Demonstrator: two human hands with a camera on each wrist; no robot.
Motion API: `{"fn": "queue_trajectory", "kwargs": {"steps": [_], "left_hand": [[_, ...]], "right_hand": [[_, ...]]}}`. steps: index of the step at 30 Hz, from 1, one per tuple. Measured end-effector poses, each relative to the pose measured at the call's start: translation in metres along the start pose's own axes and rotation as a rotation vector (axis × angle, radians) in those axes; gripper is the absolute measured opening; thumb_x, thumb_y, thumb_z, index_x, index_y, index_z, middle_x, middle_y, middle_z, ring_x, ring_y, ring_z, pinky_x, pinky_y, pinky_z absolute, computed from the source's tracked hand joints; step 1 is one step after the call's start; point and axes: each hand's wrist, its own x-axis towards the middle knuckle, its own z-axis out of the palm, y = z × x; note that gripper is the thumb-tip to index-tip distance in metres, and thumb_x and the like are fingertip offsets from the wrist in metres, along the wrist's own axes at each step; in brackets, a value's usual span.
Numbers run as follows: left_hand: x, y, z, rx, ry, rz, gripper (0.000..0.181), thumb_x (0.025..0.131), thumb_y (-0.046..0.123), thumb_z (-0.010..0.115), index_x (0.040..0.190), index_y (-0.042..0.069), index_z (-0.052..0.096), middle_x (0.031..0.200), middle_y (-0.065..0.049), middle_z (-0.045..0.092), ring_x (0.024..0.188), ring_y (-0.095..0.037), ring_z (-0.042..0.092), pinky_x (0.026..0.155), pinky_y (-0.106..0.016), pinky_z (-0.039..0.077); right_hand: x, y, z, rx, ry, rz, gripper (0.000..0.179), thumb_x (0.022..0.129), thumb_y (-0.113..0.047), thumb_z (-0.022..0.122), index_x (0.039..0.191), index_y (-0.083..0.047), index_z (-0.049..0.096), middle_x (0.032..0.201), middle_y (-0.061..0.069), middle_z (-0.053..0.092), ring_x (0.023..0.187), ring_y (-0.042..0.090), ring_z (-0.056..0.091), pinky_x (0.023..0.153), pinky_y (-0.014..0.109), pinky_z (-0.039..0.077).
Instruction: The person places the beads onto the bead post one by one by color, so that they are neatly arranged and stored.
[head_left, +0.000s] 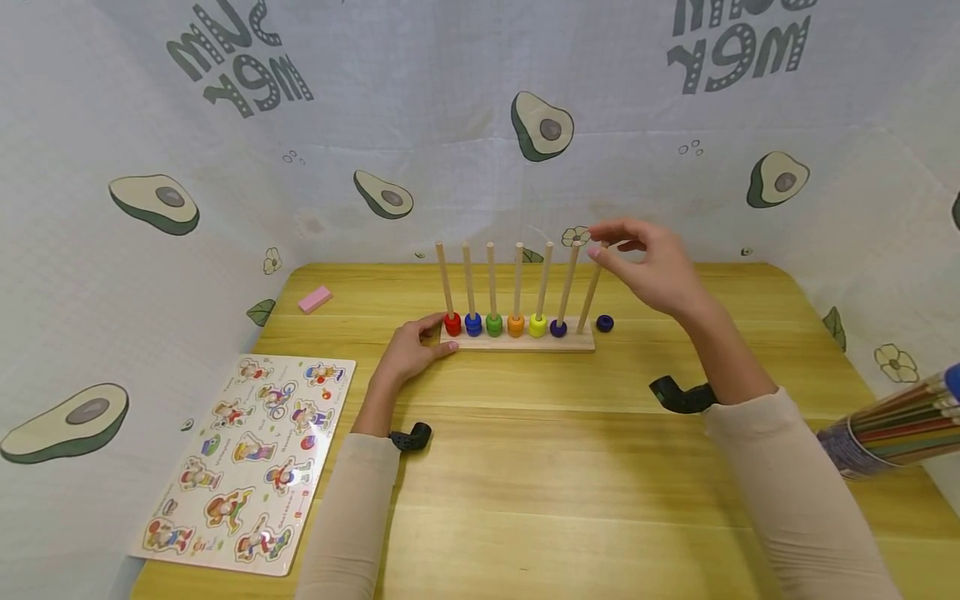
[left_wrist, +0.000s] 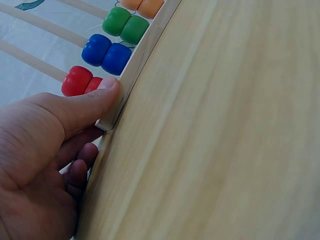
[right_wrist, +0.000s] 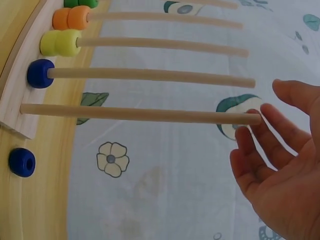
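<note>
A wooden peg stand point(head_left: 517, 343) with several upright pegs stands at the back of the table. Red point(left_wrist: 77, 81), blue point(left_wrist: 96, 50), green point(left_wrist: 117, 21), orange point(right_wrist: 70, 18) and yellow beads point(right_wrist: 60, 43) sit in pairs on its pegs. One dark blue bead point(right_wrist: 40, 73) is on the sixth peg; the rightmost peg point(right_wrist: 140, 113) carries none. My left hand point(head_left: 408, 350) grips the stand's left end, thumb on the front edge. My right hand point(head_left: 652, 262) hovers by the rightmost peg's top, fingers loosely bent, holding nothing. A loose dark blue bead point(head_left: 604, 322) lies right of the stand.
On the left lies a picture puzzle board point(head_left: 247, 462), with a pink block point(head_left: 315, 299) behind it. A holder with colored pencils point(head_left: 892, 425) stands at the right edge. A printed cloth point(head_left: 450, 125) hangs behind and around the table.
</note>
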Motion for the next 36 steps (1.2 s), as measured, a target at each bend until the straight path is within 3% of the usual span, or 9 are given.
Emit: {"fn": "queue_trajectory", "kwargs": {"steps": [6, 13, 19, 26, 29, 34, 36], "left_hand": [[0.001, -0.002, 0.0, 0.008, 0.007, 0.005, 0.069, 0.09, 0.041, 0.08, 0.153, 0.028, 0.053, 0.15, -0.012, 0.056, 0.136, -0.033, 0.053, 0.115, -0.053, 0.043], [0.001, -0.001, -0.003, 0.014, 0.008, 0.01, 0.069, 0.091, 0.042, 0.079, 0.153, 0.027, 0.052, 0.149, -0.013, 0.057, 0.135, -0.034, 0.053, 0.114, -0.053, 0.043], [0.001, -0.001, -0.003, 0.012, 0.006, 0.004, 0.07, 0.091, 0.042, 0.08, 0.153, 0.027, 0.052, 0.148, -0.013, 0.058, 0.135, -0.034, 0.053, 0.114, -0.053, 0.043], [0.002, -0.002, -0.002, 0.008, 0.003, 0.009, 0.07, 0.09, 0.041, 0.08, 0.153, 0.028, 0.052, 0.147, -0.014, 0.058, 0.135, -0.033, 0.053, 0.114, -0.053, 0.043], [0.003, -0.002, -0.001, 0.013, 0.002, 0.012, 0.07, 0.09, 0.041, 0.08, 0.153, 0.028, 0.052, 0.146, -0.014, 0.059, 0.134, -0.033, 0.054, 0.113, -0.052, 0.044], [0.003, -0.002, 0.0, 0.016, 0.0, 0.01, 0.07, 0.091, 0.041, 0.08, 0.153, 0.027, 0.052, 0.146, -0.014, 0.059, 0.133, -0.033, 0.055, 0.113, -0.052, 0.044], [0.003, -0.001, 0.001, 0.016, 0.001, 0.006, 0.07, 0.091, 0.041, 0.08, 0.153, 0.027, 0.052, 0.146, -0.014, 0.059, 0.133, -0.033, 0.054, 0.113, -0.052, 0.044]], "right_hand": [[-0.012, 0.01, -0.014, 0.01, 0.066, 0.008, 0.041, 0.104, -0.037, 0.062, 0.138, -0.014, 0.064, 0.131, 0.008, 0.064, 0.114, 0.009, 0.055, 0.097, 0.023, 0.042], [-0.025, 0.038, -0.021, -0.01, 0.066, 0.057, 0.044, 0.105, -0.04, 0.058, 0.139, -0.011, 0.063, 0.132, 0.008, 0.064, 0.109, -0.001, 0.054, 0.094, 0.013, 0.04], [-0.032, 0.072, -0.009, -0.061, 0.005, 0.12, 0.05, 0.105, -0.045, 0.056, 0.142, -0.011, 0.06, 0.132, 0.013, 0.065, 0.113, 0.014, 0.056, 0.092, 0.015, 0.04], [-0.035, 0.105, 0.009, -0.025, -0.054, 0.183, 0.056, 0.104, -0.046, 0.058, 0.144, -0.007, 0.057, 0.135, 0.018, 0.062, 0.12, 0.033, 0.058, 0.089, 0.017, 0.044], [-0.037, 0.116, 0.016, -0.011, -0.075, 0.199, 0.057, 0.105, -0.045, 0.058, 0.146, -0.006, 0.055, 0.137, 0.021, 0.06, 0.122, 0.037, 0.057, 0.091, 0.023, 0.046], [-0.037, 0.13, 0.026, 0.007, -0.099, 0.217, 0.057, 0.104, -0.041, 0.06, 0.147, -0.004, 0.054, 0.14, 0.024, 0.057, 0.123, 0.041, 0.057, 0.086, 0.02, 0.047], [-0.037, 0.134, 0.029, 0.008, -0.112, 0.229, 0.057, 0.104, -0.04, 0.061, 0.148, -0.004, 0.053, 0.14, 0.024, 0.057, 0.123, 0.041, 0.057, 0.088, 0.024, 0.05]]}}
